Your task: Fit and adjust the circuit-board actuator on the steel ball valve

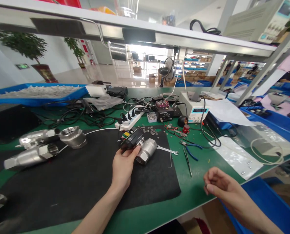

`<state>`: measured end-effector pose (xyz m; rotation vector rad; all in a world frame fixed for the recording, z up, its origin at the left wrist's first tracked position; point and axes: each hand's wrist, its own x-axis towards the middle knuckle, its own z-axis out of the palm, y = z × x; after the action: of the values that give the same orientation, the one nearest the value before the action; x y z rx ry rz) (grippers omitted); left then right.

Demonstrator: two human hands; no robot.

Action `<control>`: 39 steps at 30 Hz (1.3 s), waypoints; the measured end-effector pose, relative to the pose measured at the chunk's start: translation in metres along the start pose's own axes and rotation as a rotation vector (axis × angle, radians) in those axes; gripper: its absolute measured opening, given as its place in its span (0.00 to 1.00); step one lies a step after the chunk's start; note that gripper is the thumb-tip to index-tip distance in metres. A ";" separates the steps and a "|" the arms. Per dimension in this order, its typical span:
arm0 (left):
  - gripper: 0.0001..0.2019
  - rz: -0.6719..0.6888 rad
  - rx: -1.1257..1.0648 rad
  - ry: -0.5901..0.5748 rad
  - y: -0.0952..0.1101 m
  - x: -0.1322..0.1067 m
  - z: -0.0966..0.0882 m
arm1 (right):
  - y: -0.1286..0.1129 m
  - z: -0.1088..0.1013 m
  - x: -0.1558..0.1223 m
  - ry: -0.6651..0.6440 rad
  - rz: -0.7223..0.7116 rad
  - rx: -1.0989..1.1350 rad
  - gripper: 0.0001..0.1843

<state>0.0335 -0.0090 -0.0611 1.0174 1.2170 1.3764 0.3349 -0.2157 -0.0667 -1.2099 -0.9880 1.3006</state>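
My left hand point(124, 165) is closed on a black actuator box point(132, 139) with a small exposed circuit board in green and yellow. The box adjoins a silver metal valve body point(147, 151) lying on the black mat point(86, 182). To the right, over the green table's front edge, my right hand point(221, 187) has its fingers curled, thumb against them. A small dark bit seems to show at its fingertips, too small to name. A wrench point(168, 149), an L-shaped hex key point(170, 161), tweezers point(187, 161) and blue-handled pliers point(191, 150) lie between the hands.
Other metal valves point(32, 156) lie at the left. Behind the mat are scattered small nuts point(149, 129), a power strip point(130, 118) and tangled cables. A bench instrument point(195, 109) stands at the back right. An overhead shelf point(135, 24) spans the table; blue bins point(264, 208) sit at right.
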 end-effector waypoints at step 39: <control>0.17 0.528 0.401 -0.574 0.022 -0.195 0.006 | -0.015 0.090 -0.031 -0.186 0.245 0.560 0.16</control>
<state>0.0660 -0.2009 -0.0340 1.9651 0.8234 1.1003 0.2463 -0.2377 -0.0350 -0.7995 -0.5473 1.7623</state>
